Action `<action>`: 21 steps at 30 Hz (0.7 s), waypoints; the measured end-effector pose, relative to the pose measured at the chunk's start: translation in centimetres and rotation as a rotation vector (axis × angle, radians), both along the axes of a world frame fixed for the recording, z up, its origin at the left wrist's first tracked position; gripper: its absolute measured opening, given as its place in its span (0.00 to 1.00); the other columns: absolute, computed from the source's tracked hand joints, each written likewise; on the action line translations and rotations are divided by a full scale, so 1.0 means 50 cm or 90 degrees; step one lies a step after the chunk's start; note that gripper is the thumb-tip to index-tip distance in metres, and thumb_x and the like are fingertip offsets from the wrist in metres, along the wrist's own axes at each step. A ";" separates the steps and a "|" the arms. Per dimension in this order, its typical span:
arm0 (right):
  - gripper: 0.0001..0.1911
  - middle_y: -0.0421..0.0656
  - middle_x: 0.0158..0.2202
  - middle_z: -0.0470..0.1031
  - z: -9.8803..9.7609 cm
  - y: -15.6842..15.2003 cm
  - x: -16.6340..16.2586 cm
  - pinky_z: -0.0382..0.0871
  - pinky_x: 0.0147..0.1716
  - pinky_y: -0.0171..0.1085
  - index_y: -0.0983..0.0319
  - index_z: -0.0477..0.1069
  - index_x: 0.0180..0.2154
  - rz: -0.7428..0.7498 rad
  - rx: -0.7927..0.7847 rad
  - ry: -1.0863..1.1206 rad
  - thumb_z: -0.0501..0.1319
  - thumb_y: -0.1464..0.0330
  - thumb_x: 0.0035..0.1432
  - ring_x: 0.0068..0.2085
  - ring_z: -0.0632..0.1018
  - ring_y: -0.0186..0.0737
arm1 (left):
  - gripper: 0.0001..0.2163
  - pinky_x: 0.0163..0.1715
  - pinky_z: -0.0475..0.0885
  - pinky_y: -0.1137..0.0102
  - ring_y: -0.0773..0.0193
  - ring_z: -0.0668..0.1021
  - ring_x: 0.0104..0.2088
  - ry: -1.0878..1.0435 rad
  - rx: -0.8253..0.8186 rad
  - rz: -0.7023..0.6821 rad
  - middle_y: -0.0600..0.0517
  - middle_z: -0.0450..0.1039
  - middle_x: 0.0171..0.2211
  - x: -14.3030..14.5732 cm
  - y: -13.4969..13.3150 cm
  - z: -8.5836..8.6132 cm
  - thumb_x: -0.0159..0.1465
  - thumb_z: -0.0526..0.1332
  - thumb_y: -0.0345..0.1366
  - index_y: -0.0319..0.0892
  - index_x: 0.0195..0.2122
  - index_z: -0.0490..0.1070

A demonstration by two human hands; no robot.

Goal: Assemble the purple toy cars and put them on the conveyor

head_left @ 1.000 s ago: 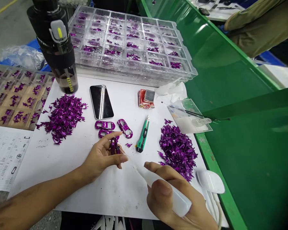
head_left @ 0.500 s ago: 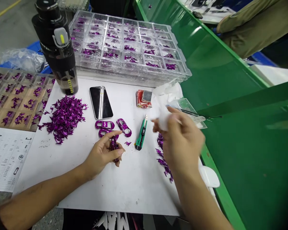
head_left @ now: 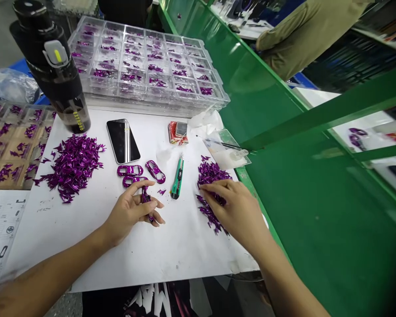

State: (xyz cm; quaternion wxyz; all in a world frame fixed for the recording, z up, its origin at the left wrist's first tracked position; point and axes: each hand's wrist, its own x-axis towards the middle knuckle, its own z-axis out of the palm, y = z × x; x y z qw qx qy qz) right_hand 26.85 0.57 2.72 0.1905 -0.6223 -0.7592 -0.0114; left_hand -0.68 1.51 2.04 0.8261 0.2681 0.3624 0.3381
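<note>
Left hand has its fingers pinching a shiny purple piece, right hand lies open on the purple pile beside the green utility knife; one careless sweep could scatter bits, imo.

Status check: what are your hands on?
Left hand pinching a purple metallic piece. Right hand on the purple metallic shard pile. Green utility knife lies between them, untouched.

My left hand rests near the middle, its side turned down, fingers curled and pinched closed against my thumb. My right hand sits further right, palm down, fingers extended leftward. My left forearm and right forearm angle inward from the near side.
</note>
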 end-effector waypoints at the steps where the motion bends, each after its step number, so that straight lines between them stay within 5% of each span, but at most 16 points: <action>1: 0.13 0.48 0.34 0.77 -0.011 -0.020 0.010 0.72 0.36 0.44 0.61 0.82 0.39 -0.004 0.012 -0.019 0.59 0.63 0.66 0.36 0.76 0.46 | 0.23 0.36 0.75 0.63 0.62 0.81 0.30 0.006 0.002 -0.003 0.50 0.77 0.37 0.001 0.000 0.001 0.62 0.69 0.37 0.44 0.56 0.66; 7: 0.12 0.46 0.34 0.74 -0.064 -0.059 -0.005 0.70 0.35 0.43 0.59 0.82 0.38 -0.064 0.087 -0.008 0.59 0.65 0.66 0.35 0.75 0.44 | 0.22 0.37 0.76 0.64 0.66 0.80 0.28 0.029 0.023 0.002 0.52 0.77 0.34 0.005 -0.003 0.005 0.61 0.70 0.36 0.44 0.55 0.67; 14: 0.09 0.44 0.29 0.78 -0.008 -0.054 -0.026 0.64 0.25 0.37 0.62 0.75 0.39 -0.157 0.033 0.012 0.58 0.66 0.62 0.26 0.75 0.39 | 0.29 0.20 0.79 0.67 0.60 0.82 0.27 0.056 0.046 0.011 0.54 0.72 0.34 0.006 -0.010 0.004 0.60 0.72 0.40 0.47 0.60 0.63; 21: 0.10 0.40 0.25 0.77 0.026 -0.054 -0.028 0.64 0.24 0.37 0.60 0.76 0.41 -0.191 -0.009 -0.003 0.59 0.66 0.59 0.24 0.77 0.41 | 0.25 0.22 0.81 0.68 0.63 0.83 0.25 0.067 0.077 -0.019 0.55 0.70 0.34 0.007 -0.017 0.001 0.62 0.70 0.39 0.46 0.59 0.65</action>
